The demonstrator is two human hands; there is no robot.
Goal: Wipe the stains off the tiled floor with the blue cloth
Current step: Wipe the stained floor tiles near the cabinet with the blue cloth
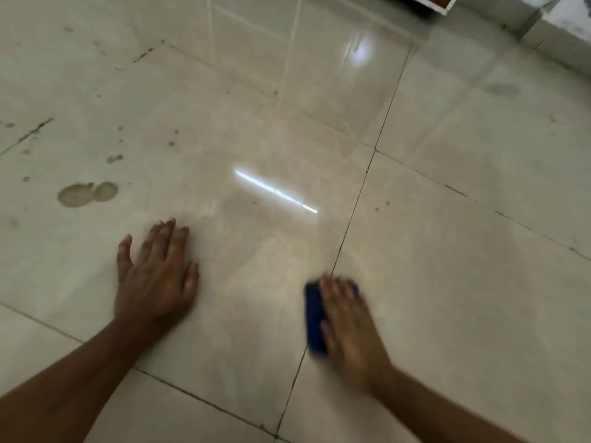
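My right hand (348,324) lies flat on the folded blue cloth (315,318), pressing it to the glossy beige tiled floor (447,282) right beside a grout line. The hand is blurred by motion and hides most of the cloth; only its left edge shows. My left hand (158,273) rests flat on the floor with its fingers spread, well to the left of the cloth. Two large round brownish stains (86,194) sit on the tile at the far left, beyond my left hand, with several small dark spots (145,145) above them.
A faint grey smudge (500,89) marks the tile at the upper right. The corner of a white cabinet (444,3) and a grey wall base (550,36) border the floor at the top right. Dark grout lines (351,215) cross the tiles.
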